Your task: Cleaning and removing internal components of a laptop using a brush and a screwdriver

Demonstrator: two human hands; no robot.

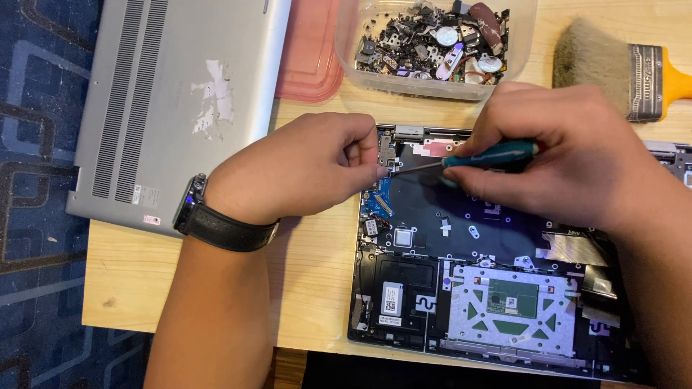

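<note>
An opened laptop chassis (468, 238) lies on the wooden table (310, 274), its black inner surface, small blue board and silver trackpad plate exposed. My right hand (569, 158) is closed around a teal-handled screwdriver (490, 155), whose thin shaft points left to the chassis's upper left corner. My left hand (303, 166), with a black wristwatch (216, 220) on the wrist, has its fingers curled and pinched at that same corner, right at the screwdriver tip near a small metal hinge bracket (387, 150). Whether the fingertips hold anything is hidden.
The detached silver bottom cover (166, 94) lies at the upper left, overhanging the table. A clear plastic tub (432, 50) of small metal parts and screws stands at the back, beside a pink lid (310, 50). A wide brush with a yellow handle (620, 65) lies at the back right. Blue patterned carpet (36, 216) is at left.
</note>
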